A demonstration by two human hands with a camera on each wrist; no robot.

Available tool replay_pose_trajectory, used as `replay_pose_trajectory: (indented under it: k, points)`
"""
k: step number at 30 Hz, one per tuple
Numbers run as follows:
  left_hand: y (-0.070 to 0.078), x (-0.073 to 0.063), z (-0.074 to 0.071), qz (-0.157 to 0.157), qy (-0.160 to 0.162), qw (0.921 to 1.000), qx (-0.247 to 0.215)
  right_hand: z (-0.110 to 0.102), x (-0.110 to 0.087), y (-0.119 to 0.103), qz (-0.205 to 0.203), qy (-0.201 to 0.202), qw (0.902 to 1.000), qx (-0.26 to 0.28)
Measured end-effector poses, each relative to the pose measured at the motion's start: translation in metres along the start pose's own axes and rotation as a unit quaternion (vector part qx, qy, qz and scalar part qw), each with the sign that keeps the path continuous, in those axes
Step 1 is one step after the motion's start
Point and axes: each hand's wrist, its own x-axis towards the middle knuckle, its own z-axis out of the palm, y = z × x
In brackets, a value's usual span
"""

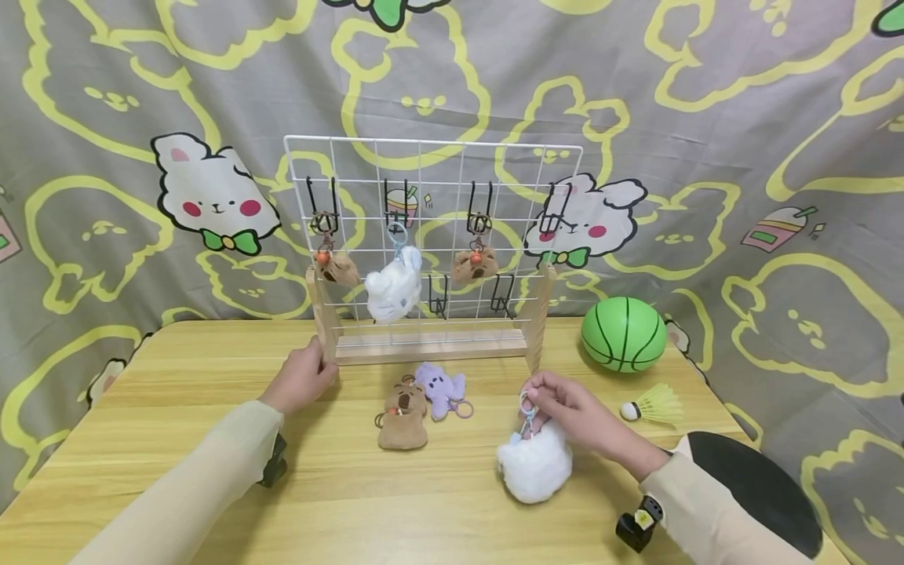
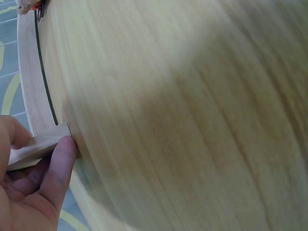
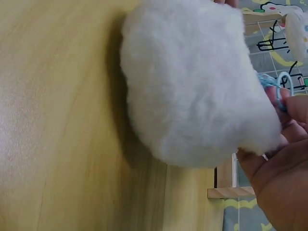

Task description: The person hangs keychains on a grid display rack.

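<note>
My right hand (image 1: 575, 410) pinches the light-blue ring of a white plush keychain (image 1: 537, 468), which hangs just over the tabletop. In the right wrist view the fluffy white back of this plush (image 3: 192, 86) fills the middle. My left hand (image 1: 302, 377) grips the left wooden upright of a white wire display rack (image 1: 424, 342) near its foot. Thumb and fingers sit on either side of that wooden piece (image 2: 41, 144) in the left wrist view. From the rack's black hooks hang another white plush keychain (image 1: 394, 289) and two brown plush keychains (image 1: 476, 265).
A brown bear keychain (image 1: 404, 424) and a purple plush keychain (image 1: 439, 386) lie on the table before the rack. To the right are a green ball (image 1: 625, 334), a yellow shuttlecock (image 1: 653, 406) and a dark round object (image 1: 756, 486). A patterned curtain (image 1: 247, 94) hangs behind.
</note>
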Motion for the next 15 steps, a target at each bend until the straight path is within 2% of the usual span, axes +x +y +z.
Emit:
replay_pose_trajectory:
  k: [5,11,15]
  points:
    - [-0.001,-0.001,-0.001,0.002,0.002,1.0000,0.001,0.000,0.002,-0.003,-0.024,0.023,0.9992,0.021]
    - [-0.001,-0.001,0.000,0.003,0.005,1.0000,0.002,-0.001,0.006,-0.011,-0.059,0.071,0.9956,0.013]
    - [0.000,0.000,0.000,0.003,0.005,1.0000,0.004,-0.005,0.008,-0.018,-0.093,0.109,0.9896,-0.003]
